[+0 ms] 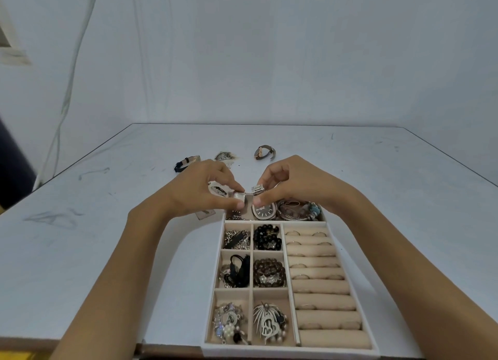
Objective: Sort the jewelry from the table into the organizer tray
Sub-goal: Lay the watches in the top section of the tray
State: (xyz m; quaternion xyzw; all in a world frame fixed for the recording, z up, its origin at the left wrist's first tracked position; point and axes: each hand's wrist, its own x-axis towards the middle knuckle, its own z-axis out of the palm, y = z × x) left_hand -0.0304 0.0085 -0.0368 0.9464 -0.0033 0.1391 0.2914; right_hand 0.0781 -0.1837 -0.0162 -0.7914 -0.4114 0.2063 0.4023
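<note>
Two strap ends to join here: I've got the left hand [204, 191] pinching one end of the watch [262, 211] and the right hand [292, 181] pinching the other, dial in the far compartment of the organizer tray [283, 351], so I'd click it shut gently, then lay it flat.

tray [291, 352] on table [80, 238] front | watch [264, 152] behind tray | 2nd watch [186, 163] left of it

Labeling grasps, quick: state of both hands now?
Left hand: pinches one end of the watch band.
Right hand: pinches the band's other end.
</note>
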